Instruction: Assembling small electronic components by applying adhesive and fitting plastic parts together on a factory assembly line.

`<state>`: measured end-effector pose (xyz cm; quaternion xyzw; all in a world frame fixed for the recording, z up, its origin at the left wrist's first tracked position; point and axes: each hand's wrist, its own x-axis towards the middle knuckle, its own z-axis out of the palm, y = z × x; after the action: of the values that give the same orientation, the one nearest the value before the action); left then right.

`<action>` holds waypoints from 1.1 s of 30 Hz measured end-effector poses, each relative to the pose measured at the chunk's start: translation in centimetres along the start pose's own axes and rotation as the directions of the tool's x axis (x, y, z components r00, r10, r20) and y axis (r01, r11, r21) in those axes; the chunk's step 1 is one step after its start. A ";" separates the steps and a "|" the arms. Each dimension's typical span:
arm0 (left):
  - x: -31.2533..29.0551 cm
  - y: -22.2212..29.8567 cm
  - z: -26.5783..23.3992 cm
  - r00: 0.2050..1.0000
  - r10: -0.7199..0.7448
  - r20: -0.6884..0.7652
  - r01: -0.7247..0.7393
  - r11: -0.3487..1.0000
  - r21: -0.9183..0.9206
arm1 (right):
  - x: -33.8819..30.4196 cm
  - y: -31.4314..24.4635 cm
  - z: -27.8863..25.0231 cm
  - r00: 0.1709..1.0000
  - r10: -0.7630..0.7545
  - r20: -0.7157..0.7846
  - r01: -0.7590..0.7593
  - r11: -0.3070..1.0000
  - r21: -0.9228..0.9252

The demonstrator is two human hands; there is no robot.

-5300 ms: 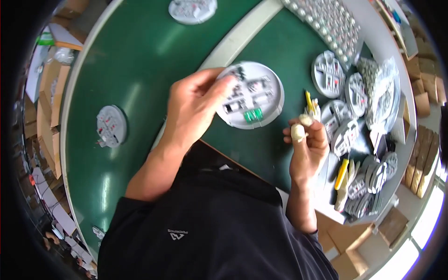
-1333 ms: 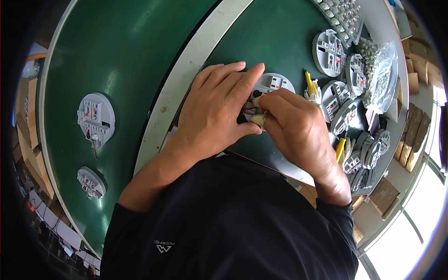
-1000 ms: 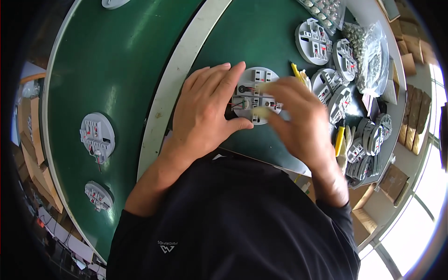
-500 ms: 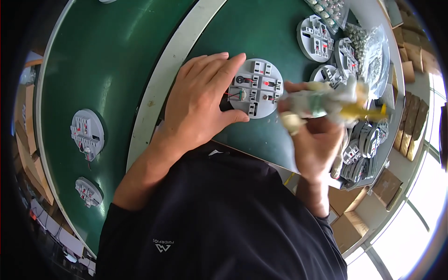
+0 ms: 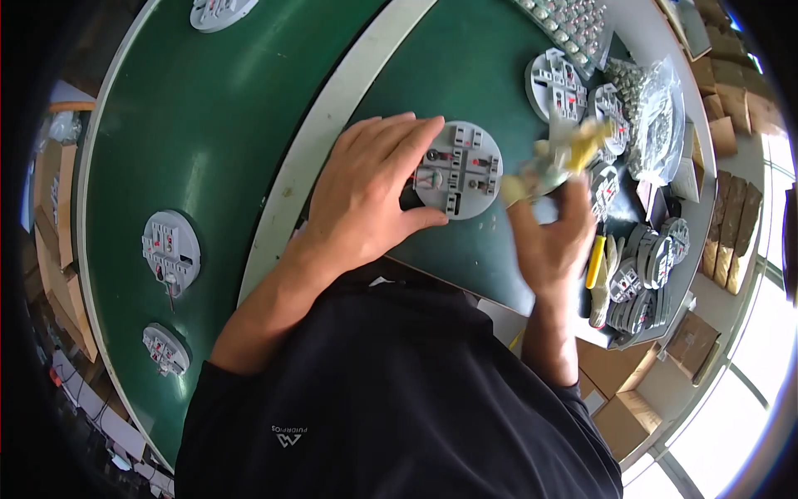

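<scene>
A round grey plastic base [image 5: 470, 185] with small blocks, wires and red parts lies flat on the green bench. My left hand [image 5: 366, 183] grips its left side, index finger at the upper rim and thumb at the lower rim. Part of the base is hidden under that hand. To its right, my right hand [image 5: 555, 237] is closed around a whitish tool with yellow and green parts [image 5: 559, 162]. Motion blurs the tool, so its kind cannot be made out. It is held above the bench, apart from the base.
More round bases [image 5: 555, 86] lie at the far right, beside a clear bag of small metal parts [image 5: 657, 125] and a bag of round pieces [image 5: 573, 29]. Stacked bases [image 5: 644, 283] and a yellow-handled tool [image 5: 596, 262] sit near right. Leftward, a green belt [image 5: 241, 125] carries several bases.
My right hand has drawn the tool up and turned its yellow part toward the far side. My left hand stays on the base. The whole view has shifted slightly.
</scene>
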<state>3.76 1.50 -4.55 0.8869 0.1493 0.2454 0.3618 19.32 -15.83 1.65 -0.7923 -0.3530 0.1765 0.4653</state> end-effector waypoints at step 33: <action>4.4 -1.3 -2.0 0.943 -0.331 0.034 0.289 0.764 -0.576 | 21.4 23.8 -23.7 0.904 -0.231 -0.360 -0.016 0.822 -0.569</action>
<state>6.24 5.51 -2.75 0.6904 0.2255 0.2465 0.6417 57.84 -22.43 -5.91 -0.8905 -0.3275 -0.1332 0.2864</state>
